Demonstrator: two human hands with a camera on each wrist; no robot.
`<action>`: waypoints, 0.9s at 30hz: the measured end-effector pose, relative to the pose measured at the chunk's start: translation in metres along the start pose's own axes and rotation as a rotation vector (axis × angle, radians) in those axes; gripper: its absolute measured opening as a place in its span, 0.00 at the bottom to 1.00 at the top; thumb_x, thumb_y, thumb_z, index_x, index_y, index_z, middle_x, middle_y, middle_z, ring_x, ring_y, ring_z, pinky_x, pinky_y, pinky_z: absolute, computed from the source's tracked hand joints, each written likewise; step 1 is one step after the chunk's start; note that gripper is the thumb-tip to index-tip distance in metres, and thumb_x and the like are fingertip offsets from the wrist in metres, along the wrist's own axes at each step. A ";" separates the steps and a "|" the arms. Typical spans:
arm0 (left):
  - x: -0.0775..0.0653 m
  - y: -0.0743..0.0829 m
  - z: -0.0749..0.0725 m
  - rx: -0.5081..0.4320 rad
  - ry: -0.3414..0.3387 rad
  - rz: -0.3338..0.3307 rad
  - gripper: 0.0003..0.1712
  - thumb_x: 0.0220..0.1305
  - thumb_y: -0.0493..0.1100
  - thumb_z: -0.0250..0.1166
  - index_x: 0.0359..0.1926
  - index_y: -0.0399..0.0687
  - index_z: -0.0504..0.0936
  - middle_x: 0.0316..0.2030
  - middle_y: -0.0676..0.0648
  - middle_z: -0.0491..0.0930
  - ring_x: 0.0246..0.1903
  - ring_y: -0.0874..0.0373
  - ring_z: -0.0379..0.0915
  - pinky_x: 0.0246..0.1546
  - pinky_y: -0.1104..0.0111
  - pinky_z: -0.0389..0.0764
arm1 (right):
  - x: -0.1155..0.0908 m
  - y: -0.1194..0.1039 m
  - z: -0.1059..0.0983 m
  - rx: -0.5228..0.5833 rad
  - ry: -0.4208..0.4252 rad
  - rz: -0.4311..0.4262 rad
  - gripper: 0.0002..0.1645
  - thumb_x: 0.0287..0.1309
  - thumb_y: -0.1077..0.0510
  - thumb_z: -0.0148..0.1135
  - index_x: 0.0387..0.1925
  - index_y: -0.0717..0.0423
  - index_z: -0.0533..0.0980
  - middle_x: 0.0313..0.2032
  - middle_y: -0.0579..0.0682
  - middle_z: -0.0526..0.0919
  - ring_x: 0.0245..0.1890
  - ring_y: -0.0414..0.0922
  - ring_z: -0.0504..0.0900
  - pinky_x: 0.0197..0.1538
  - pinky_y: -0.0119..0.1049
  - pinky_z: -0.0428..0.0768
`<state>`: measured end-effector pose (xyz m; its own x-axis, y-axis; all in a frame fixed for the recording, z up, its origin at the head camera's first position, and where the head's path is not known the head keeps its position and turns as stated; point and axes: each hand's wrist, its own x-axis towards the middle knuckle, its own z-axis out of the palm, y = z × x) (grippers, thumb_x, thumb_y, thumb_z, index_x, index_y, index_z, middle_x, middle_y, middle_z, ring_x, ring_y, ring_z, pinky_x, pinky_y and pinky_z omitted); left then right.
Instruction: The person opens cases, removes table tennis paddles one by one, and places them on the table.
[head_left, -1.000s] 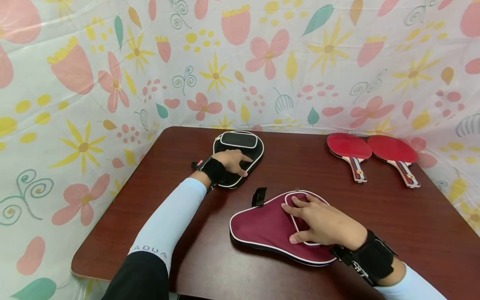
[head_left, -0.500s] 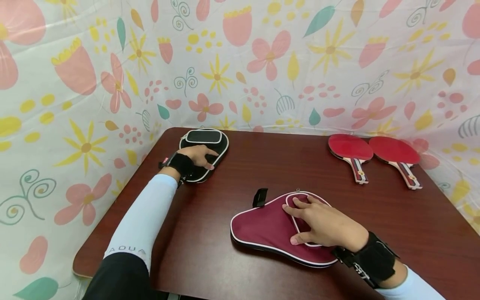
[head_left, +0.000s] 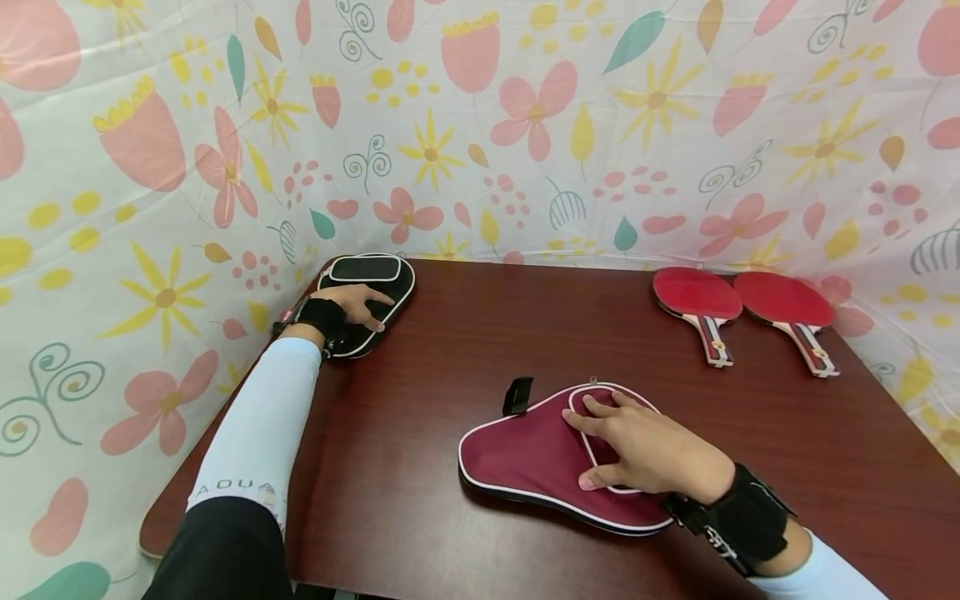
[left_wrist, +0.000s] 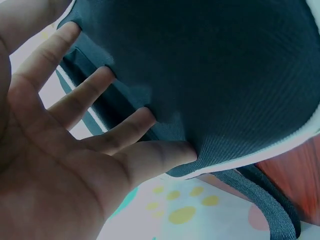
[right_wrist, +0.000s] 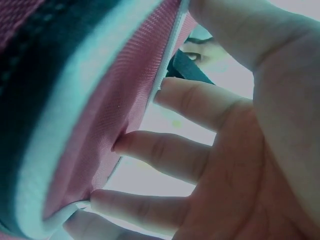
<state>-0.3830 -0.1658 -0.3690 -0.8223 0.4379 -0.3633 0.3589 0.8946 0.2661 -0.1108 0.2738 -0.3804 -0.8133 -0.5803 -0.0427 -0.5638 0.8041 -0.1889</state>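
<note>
A black table tennis bat case with white piping and a small front pocket lies at the table's far left corner. My left hand rests on its top; in the left wrist view the spread fingertips press into the dark cloth. Nearer me, a maroon bat case with white piping and a black loop lies on the table, its narrow end pointing left. Across its pocket spreads my right hand. In the right wrist view those fingertips touch the maroon cloth.
Two red table tennis bats lie side by side at the back right, handles towards me. A flower-printed cloth hangs behind the brown table and along its left side.
My left hand has slid the black case leftwards across the back of the table to the left corner. My right hand and the maroon case have stayed in place.
</note>
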 end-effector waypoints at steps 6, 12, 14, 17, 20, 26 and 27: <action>-0.007 -0.005 -0.003 -0.020 -0.006 -0.013 0.36 0.68 0.46 0.68 0.75 0.49 0.69 0.74 0.31 0.59 0.70 0.36 0.57 0.69 0.45 0.63 | 0.001 -0.002 0.001 0.025 -0.010 -0.002 0.47 0.56 0.33 0.71 0.69 0.55 0.75 0.66 0.70 0.72 0.67 0.77 0.64 0.69 0.67 0.61; -0.010 -0.007 -0.005 -0.007 0.003 -0.007 0.36 0.69 0.46 0.67 0.75 0.49 0.69 0.75 0.31 0.58 0.70 0.37 0.56 0.69 0.43 0.61 | 0.001 -0.002 0.001 0.013 -0.004 0.002 0.47 0.56 0.32 0.71 0.69 0.54 0.75 0.66 0.69 0.72 0.67 0.77 0.65 0.68 0.67 0.62; -0.009 -0.006 -0.005 -0.005 0.006 -0.006 0.35 0.70 0.45 0.67 0.75 0.48 0.69 0.75 0.31 0.59 0.70 0.37 0.57 0.69 0.44 0.61 | 0.001 -0.001 0.001 0.012 -0.007 0.005 0.47 0.56 0.32 0.71 0.69 0.54 0.75 0.67 0.69 0.72 0.67 0.77 0.65 0.68 0.67 0.62; -0.005 -0.002 -0.005 0.029 0.023 -0.001 0.34 0.70 0.45 0.67 0.74 0.45 0.70 0.73 0.32 0.62 0.70 0.37 0.59 0.69 0.45 0.62 | 0.001 -0.001 0.000 0.010 -0.015 0.014 0.47 0.55 0.32 0.71 0.69 0.53 0.74 0.67 0.69 0.72 0.67 0.77 0.64 0.68 0.67 0.62; 0.000 0.012 -0.008 0.079 0.068 0.027 0.32 0.71 0.45 0.66 0.72 0.41 0.72 0.71 0.33 0.68 0.71 0.37 0.60 0.71 0.46 0.61 | 0.002 0.000 -0.001 0.011 -0.024 0.022 0.48 0.55 0.32 0.71 0.70 0.53 0.74 0.67 0.69 0.72 0.67 0.78 0.64 0.68 0.68 0.62; 0.000 0.078 -0.004 0.137 0.239 0.242 0.27 0.72 0.45 0.65 0.67 0.40 0.77 0.62 0.35 0.76 0.65 0.41 0.69 0.68 0.52 0.65 | 0.001 0.000 -0.001 0.010 -0.030 0.035 0.48 0.54 0.32 0.72 0.70 0.52 0.74 0.68 0.69 0.71 0.66 0.78 0.64 0.66 0.68 0.65; -0.001 0.094 0.000 0.143 0.258 0.293 0.26 0.72 0.45 0.65 0.67 0.40 0.77 0.61 0.36 0.77 0.64 0.42 0.70 0.68 0.53 0.67 | 0.000 0.001 0.000 0.011 -0.030 0.035 0.48 0.54 0.31 0.71 0.70 0.52 0.74 0.68 0.68 0.71 0.66 0.78 0.64 0.65 0.68 0.65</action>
<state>-0.3485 -0.0823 -0.3443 -0.7534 0.6556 -0.0505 0.6368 0.7467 0.1921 -0.1114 0.2741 -0.3802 -0.8276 -0.5558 -0.0783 -0.5336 0.8224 -0.1973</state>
